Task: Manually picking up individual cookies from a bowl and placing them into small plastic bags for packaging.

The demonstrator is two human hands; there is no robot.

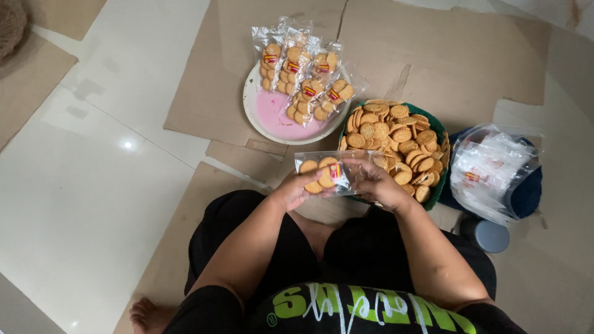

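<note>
Head view: both hands grasp one clear biscuit packet (327, 174).
Left hand (296, 188) and right hand (371, 179) grip its ends, just beside the green biscuit basket (438, 127); filled packets (303, 77) lie beyond it.

Four sealed clear plastic packets of round golden biscuits (303, 74) lie on one round white-rimmed pink plate (272, 117). One more clear packet (325, 173) sits between two bare hands. One green basket (440, 133) holds loose biscuits, too many to count. One bundle of empty clear bags (492, 170).
</note>
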